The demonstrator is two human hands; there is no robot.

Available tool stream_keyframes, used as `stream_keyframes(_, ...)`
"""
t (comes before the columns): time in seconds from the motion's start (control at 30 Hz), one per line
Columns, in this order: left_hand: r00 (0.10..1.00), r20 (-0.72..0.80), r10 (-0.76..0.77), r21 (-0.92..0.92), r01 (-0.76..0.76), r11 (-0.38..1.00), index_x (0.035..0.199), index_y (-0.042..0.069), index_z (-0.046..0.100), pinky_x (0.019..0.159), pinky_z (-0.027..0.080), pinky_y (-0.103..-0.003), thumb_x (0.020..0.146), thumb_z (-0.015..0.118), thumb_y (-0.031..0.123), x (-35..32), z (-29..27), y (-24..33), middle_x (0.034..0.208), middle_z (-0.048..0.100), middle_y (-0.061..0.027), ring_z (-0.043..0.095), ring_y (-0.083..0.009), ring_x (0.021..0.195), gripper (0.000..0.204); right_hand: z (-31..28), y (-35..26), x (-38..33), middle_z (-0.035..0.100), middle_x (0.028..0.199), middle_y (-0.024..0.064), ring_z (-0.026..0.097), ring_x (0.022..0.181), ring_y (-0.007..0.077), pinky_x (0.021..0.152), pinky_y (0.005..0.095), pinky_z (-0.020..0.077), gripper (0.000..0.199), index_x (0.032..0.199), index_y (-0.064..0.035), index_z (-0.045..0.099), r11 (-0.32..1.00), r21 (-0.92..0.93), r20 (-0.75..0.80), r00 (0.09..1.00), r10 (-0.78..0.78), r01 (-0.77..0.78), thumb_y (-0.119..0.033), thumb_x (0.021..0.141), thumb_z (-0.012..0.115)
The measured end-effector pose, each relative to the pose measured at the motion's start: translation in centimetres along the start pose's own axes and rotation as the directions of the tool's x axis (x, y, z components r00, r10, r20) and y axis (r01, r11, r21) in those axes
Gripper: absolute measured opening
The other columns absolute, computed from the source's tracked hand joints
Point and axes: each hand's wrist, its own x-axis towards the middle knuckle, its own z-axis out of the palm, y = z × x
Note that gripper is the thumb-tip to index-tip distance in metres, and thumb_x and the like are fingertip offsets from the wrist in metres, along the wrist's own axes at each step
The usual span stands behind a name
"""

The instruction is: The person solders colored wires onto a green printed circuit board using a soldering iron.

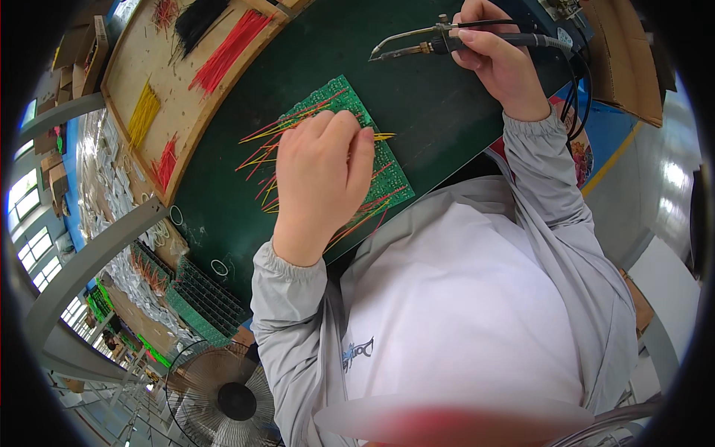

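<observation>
My left hand (320,175) is closed over a green circuit board (398,179), back of the hand up. Yellow and red wire ends (383,136) poke out beside its thumb tip; the other fingertips are hidden. Several thin red and yellow wires (261,153) run from the board past its left edge, and more (372,212) slant off its near edge. At the far right, my right hand (503,63) grips a soldering iron (477,41). A thin curved metal tube is fixed above it. The iron's tip (372,58) points left, above the table and apart from the board.
The dark green table (432,112) lies under the board. A wooden-rimmed tray (201,134) on the left holds red (231,52), yellow (144,113) and black wires (197,26). Stacked boards (201,302) stand near left, a fan (234,398) below. Cables (585,97) trail from the iron beside a cardboard box (622,59).
</observation>
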Motion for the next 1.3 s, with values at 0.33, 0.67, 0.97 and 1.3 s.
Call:
stream_keyframes(0.33, 0.945, -0.309, -0.112, -0.006, 0.116, 0.993, 0.076, 0.008, 0.064, 0.055, 0.037, -0.037, 0.085, 0.072, 0.010, 0.7, 1.1, -2.7, 0.062, 0.054, -0.0033, 0.052, -0.0217, 0.057, 0.012, 0.8, 0.0, 0.7, 0.056, 0.067, 0.0050, 0.047, 0.055, 0.0098, 0.050, 0.0251, 0.0332, 0.030, 0.081, -0.0085, 0.047, 0.979, -0.204, 0.159, 0.987, 0.036, -0.003, -0.005, 0.079, 0.077)
stream_keyframes(0.67, 0.916, -0.381, -0.126, -0.026, 0.125, 0.992, 0.076, 0.012, 0.064, 0.058, 0.036, -0.035, 0.076, 0.078, 0.008, 0.9, 2.2, -4.7, 0.065, 0.056, 0.0012, 0.052, -0.0181, 0.058, 0.015, 2.5, 0.6, 4.2, 0.048, 0.058, 0.0050, 0.040, 0.047, 0.0104, 0.042, 0.0257, 0.0253, 0.039, 0.080, -0.0092, 0.040, 0.996, -0.071, 0.173, 0.983, 0.067, -0.056, -0.005, 0.076, 0.079)
stream_keyframes(0.97, 0.935, -0.347, -0.078, -0.070, 0.057, 0.996, 0.077, 0.007, 0.065, 0.048, 0.033, -0.025, 0.083, 0.076, 0.002, 1.0, 1.9, -5.5, 0.067, 0.058, 0.0008, 0.043, -0.0092, 0.054, 0.013, -0.8, 0.9, 4.5, 0.056, 0.081, 0.0034, 0.046, 0.064, 0.0097, 0.058, 0.0253, 0.0382, 0.030, 0.087, -0.0134, 0.042, 0.910, -0.405, 0.333, 0.941, 0.062, 0.084, -0.019, 0.079, 0.071)
stream_keyframes(1.3, 0.926, -0.364, -0.098, -0.087, 0.071, 0.994, 0.078, 0.006, 0.065, 0.045, 0.030, -0.025, 0.084, 0.075, 0.001, 0.9, 2.0, -5.4, 0.066, 0.057, 0.0005, 0.042, -0.0082, 0.052, 0.013, -0.8, 0.9, 4.8, 0.055, 0.081, 0.0050, 0.046, 0.064, 0.0110, 0.057, 0.0257, 0.0387, 0.030, 0.089, -0.0128, 0.042, 0.885, -0.440, 0.457, 0.886, 0.074, 0.152, -0.020, 0.082, 0.070)
